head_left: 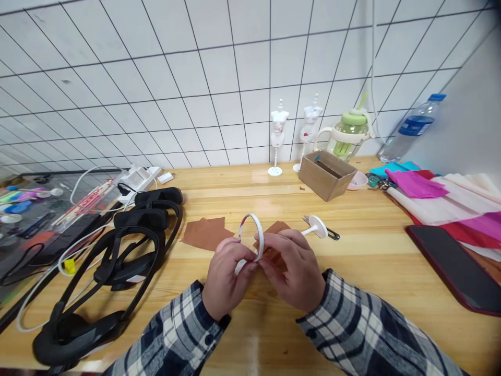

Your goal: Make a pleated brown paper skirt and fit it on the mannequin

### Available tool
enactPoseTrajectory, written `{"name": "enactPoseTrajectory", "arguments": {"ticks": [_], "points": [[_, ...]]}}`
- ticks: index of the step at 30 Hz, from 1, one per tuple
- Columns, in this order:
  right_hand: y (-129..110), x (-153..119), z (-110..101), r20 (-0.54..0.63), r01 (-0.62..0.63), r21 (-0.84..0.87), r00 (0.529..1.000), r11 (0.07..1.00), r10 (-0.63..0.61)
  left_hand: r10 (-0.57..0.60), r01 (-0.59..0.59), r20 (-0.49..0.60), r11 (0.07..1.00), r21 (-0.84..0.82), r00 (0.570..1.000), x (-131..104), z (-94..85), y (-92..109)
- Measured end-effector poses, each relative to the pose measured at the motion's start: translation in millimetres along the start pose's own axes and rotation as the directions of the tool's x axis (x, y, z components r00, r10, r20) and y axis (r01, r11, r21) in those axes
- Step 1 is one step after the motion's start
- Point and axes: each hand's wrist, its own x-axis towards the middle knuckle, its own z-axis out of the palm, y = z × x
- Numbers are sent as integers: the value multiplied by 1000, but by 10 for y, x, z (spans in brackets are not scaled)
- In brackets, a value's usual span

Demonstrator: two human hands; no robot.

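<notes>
A thin white ring, which looks like a narrow tape roll (259,230), stands upright between my two hands. My left hand (230,271) pinches its lower part with thumb and fingers. My right hand (291,266) is closed too, its fingertips pressed on the ring's near side, close to the left thumb. Behind the right hand lies a piece of brown cloth (277,226), mostly covered. More brown cloth pieces (207,233) lie flat to the left. Just beyond the right hand, a white round-based stand (319,226) lies on its side by small dark-handled scissors or snips (332,234).
Black head straps (151,240) and cables crowd the left. Two white mannequins (278,130), a cardboard box (326,177) and a green-lidded cup (350,130) stand at the back. Coloured cloth (422,201), a phone (454,266) and a water bottle (415,128) are on the right.
</notes>
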Motion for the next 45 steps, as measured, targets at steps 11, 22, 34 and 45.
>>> {"name": "enactPoseTrajectory", "arguments": {"ticks": [11,22,34,45], "points": [[27,-32,33,-69,-122,73,989,990,127,134,-150,152,983,105,979,52,-79,-109],[65,-30,49,83,-194,110,979,975,185,120,-143,148,978,154,982,33,-66,-115],[79,-7,60,-70,-137,-16,988,990,135,46,-56,88,991,119,995,41,-34,-63],[40,-43,39,27,-94,81,995,992,92,-78,77,21,995,70,997,111,-104,-8]]}}
